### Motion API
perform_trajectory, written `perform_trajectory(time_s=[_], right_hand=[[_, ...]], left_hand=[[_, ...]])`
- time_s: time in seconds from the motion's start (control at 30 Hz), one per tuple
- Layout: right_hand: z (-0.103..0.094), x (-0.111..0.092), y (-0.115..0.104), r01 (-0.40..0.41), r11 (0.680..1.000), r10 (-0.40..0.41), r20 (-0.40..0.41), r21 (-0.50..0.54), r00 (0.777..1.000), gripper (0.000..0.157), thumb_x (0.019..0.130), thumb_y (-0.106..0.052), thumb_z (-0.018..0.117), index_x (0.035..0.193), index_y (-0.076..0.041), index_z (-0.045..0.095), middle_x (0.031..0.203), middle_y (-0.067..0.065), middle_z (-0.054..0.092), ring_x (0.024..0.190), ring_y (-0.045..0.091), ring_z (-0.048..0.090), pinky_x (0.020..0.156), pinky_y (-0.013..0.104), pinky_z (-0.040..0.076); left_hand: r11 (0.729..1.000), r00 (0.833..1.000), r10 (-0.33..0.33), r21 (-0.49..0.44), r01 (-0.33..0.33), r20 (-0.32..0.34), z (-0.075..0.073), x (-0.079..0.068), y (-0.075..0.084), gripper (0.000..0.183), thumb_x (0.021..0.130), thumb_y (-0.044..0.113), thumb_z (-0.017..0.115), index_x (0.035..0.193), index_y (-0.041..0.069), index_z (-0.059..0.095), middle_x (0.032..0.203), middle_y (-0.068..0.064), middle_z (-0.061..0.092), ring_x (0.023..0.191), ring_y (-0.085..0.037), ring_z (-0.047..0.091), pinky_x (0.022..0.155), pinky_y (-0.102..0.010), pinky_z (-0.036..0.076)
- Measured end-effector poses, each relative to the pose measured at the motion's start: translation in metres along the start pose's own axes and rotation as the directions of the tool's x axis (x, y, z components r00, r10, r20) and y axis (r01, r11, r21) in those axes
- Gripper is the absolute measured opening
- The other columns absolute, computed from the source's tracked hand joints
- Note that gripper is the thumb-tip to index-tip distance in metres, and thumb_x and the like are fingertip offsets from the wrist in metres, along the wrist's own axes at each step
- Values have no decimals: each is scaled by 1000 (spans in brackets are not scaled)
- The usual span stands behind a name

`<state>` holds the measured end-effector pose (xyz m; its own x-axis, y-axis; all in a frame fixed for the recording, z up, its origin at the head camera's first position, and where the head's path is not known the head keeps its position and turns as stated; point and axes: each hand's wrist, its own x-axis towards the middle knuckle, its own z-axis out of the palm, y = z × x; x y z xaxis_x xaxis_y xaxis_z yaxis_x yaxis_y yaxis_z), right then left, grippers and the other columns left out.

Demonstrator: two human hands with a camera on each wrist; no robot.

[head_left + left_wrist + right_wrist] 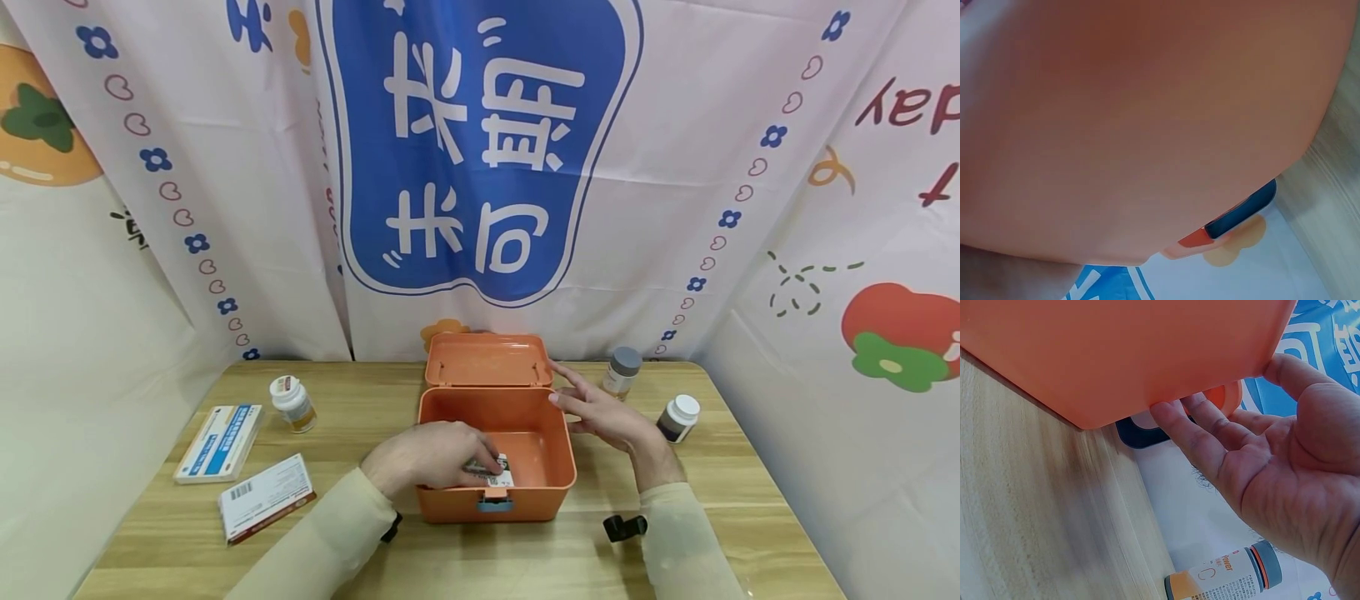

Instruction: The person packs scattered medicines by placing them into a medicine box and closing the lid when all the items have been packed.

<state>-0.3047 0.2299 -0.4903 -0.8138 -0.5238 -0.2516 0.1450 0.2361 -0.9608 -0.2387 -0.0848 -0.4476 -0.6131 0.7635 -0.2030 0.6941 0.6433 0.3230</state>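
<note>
So, left to right: my left hand [429,454] is down inside the box [536,504], fingers bent round a small pack [504,472] near the front wall, left of middle. Half of it's hidden under my fingers, so I can't tell how firm that grip is. My right hand [603,410] has its fingers fairly straight, resting against the box's right rim by the lid [487,360], which is tipped back on the far side.

Imo the trick here is a light hold on the pack, wrist clear of the near rim, and gentle steadying from the right so the box doesn't skid.

The table's wood-look [360,383]: far left a blue carton [220,443], then a white carton [267,497] nearer me, a white bottle [293,404] beyond. Right of the box, a grey-capped bottle [621,373] stands behind my hand, a dark bottle [678,418] further right.

Room's basically cloth walls: orange fruit print [18,75] left, big blue panel [465,192] behind, red fruit print [907,325] right.
</note>
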Motion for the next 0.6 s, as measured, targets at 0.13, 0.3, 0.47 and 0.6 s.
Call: perform_trajectory(time_s=[0.13,0.3,0.47,0.6], right_hand=[[0,0,0,-3,1000,3,-2,-4,1000,77,108,-40,60,168,-44,12,166,17,43,149,34,52,113,52,55],[0,0,0,-3,1000,3,-2,-7,1000,77,108,-40,60,168,-44,12,166,16,42,149,34,51,113,52,55],[0,0,0,-2,1000,2,-2,-8,1000,77,108,-41,60,168,-45,13,166,16,43,148,34,52,113,52,55],[0,0,0,-2,1000,2,-1,-8,1000,77,108,-41,60,168,-44,13,166,16,43,148,33,53,113,52,55]], left_hand=[[999,999,32,-10,-32,22,0,2,-2,23,97,36,76,120,37,80,128,18,74,119,-2,69,108,-30,57],[999,998,35,-10,-35,47,0,2,-4,18,97,32,76,113,41,81,125,22,74,115,2,69,104,-27,58],[999,998,35,9,-36,53,0,2,-5,19,97,31,77,110,44,81,125,23,73,115,1,69,103,-27,58],[1000,998,21,12,-21,53,1,2,-5,21,97,29,78,106,47,81,124,24,73,115,1,68,101,-27,58]])
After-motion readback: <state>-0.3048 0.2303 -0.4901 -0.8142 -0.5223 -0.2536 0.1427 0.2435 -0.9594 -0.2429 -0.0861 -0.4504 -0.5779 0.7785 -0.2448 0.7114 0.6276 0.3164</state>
